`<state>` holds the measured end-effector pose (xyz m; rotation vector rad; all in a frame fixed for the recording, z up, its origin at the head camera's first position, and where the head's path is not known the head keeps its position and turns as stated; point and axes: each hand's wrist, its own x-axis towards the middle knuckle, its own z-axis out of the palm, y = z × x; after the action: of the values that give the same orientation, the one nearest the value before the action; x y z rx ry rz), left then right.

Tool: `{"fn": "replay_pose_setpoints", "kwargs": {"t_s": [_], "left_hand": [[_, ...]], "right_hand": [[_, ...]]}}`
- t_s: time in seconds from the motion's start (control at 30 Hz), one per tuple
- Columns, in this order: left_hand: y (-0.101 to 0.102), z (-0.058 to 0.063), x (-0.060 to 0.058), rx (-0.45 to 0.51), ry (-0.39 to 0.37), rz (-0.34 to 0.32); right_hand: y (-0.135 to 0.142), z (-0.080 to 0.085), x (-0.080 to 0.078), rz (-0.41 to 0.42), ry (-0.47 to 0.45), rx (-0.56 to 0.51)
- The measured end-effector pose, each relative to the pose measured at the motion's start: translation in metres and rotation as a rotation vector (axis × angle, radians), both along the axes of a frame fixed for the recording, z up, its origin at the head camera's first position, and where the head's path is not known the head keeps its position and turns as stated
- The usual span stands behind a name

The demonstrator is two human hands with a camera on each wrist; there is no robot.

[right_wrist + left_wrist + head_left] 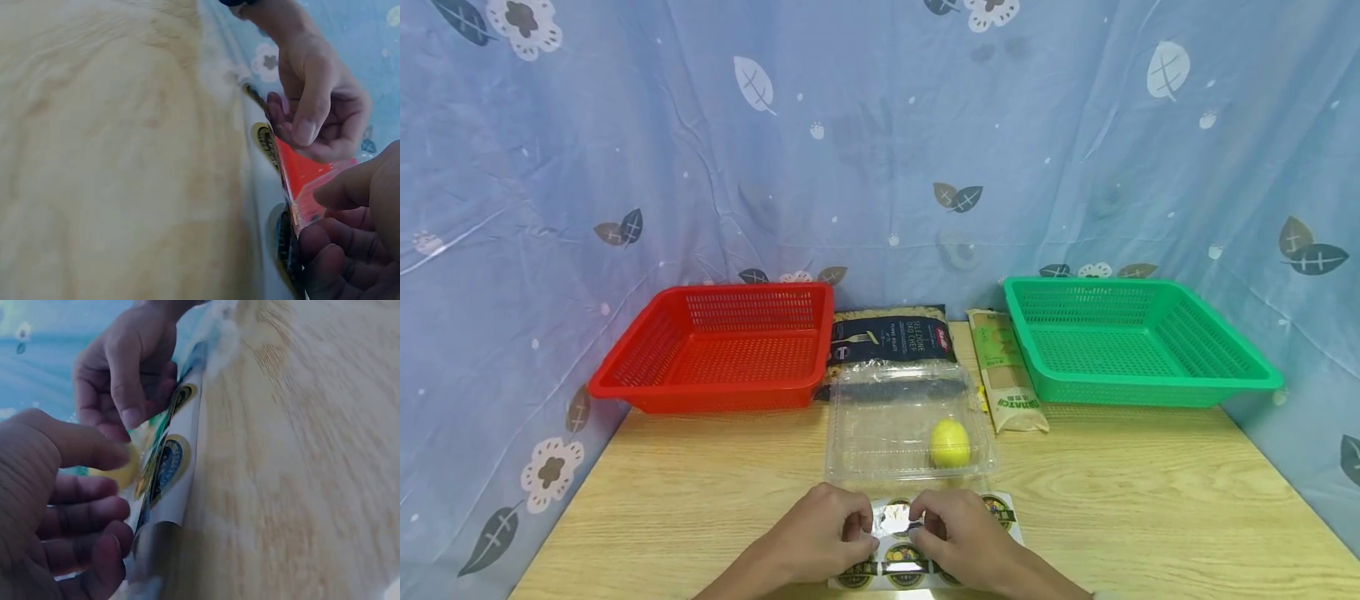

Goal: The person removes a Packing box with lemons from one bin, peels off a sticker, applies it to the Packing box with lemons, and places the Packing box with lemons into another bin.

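A white sheet of round dark-and-gold stickers (905,564) lies at the table's near edge. Over its left part is my left hand (820,537), fingers bent, with a gap between thumb and forefinger in the left wrist view. My right hand (966,537) bends its fingers above the right part; in the right wrist view its thumb stands apart from the forefinger. Nothing shows clearly between either hand's fingertips. Just beyond the hands is a clear plastic clamshell box (880,425), with a yellow lemon (950,443) seen at its right side. The hands hide parts of the sheet.
A red basket (730,390) stands at the back left, a green basket (1150,387) at the back right. Between them lie a dark pasta bag (891,337) and a long tan packet (1007,371). A patterned blue curtain (880,150) hangs behind the table.
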<state>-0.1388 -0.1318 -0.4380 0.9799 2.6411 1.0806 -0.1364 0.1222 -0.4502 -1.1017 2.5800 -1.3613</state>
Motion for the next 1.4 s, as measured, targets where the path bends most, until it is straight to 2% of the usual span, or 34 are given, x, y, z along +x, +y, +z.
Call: {"fn": "replay_pose_setpoints", "kwargs": {"t_s": [0.2,0.37,0.53,0.9,1.2,1.4], "left_hand": [[0.003,-0.005,-0.005,-0.118,0.018,0.022],[0.004,-0.007,-0.006,-0.139,-0.022,0.015],[0.005,-0.007,-0.006,-0.151,-0.061,0.011],[0.003,-0.008,-0.01,-0.14,-0.087,-0.004],[0.003,-0.009,-0.011,-0.158,-0.071,0.009],[0.002,-0.01,-0.01,-0.141,-0.071,-0.002]], "right_hand": [[-0.004,-0.006,-0.003,-0.062,-0.073,0.087],[-0.004,-0.011,-0.006,-0.113,-0.126,0.141],[-0.006,-0.015,-0.006,-0.111,-0.137,0.158],[-0.008,-0.016,-0.005,-0.145,-0.083,0.132],[-0.007,-0.014,-0.006,-0.12,-0.133,0.093],[-0.006,-0.016,-0.005,-0.136,-0.111,0.065]]}}
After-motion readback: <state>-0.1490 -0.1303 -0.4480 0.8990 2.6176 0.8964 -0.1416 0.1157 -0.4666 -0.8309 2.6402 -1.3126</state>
